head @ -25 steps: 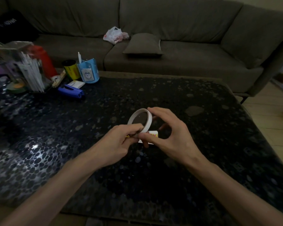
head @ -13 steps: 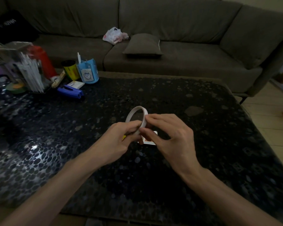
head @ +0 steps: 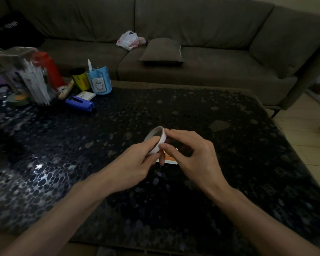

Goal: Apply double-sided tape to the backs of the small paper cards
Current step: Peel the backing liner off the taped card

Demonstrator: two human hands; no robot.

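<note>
A white roll of double-sided tape (head: 160,136) stands on edge above the middle of the dark pebble-patterned table (head: 229,163). My left hand (head: 131,166) grips the roll from below and the left, thumb along its side. My right hand (head: 191,156) pinches the roll's near edge with thumb and forefinger, its other fingers curled over the top. A small paper card (head: 169,160) with orange print shows just beneath my right hand, mostly hidden by both hands.
At the table's far left stand a blue cup (head: 99,82), a yellow can (head: 80,79), a red bottle (head: 48,68), a clear holder of white sticks (head: 33,84), a blue stapler (head: 79,104). A grey sofa (head: 192,34) with a cushion (head: 162,50) lies behind.
My right hand has slid left along the roll and closed its thumb and forefinger on the near edge. The roll has tilted more upright. The card is more covered.
</note>
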